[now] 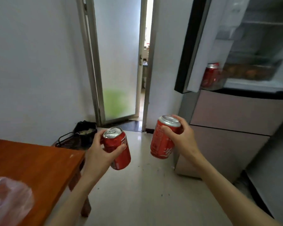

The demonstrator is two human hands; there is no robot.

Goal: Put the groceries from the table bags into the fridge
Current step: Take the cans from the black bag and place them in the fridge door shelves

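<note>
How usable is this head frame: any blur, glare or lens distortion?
Head view: the cans in the left hand and right hand are sharp; the fridge interior is smeared; the door frame bows from the wide lens; daylight blows out the doorway gap.

Three red cans (119, 150), one bag (10, 201).

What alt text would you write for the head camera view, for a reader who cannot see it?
A person holds a red soda can in each hand, left hand and right hand, facing an open fridge whose door shelf already holds another red can. A wooden table with a plastic bag stands at left.
</note>
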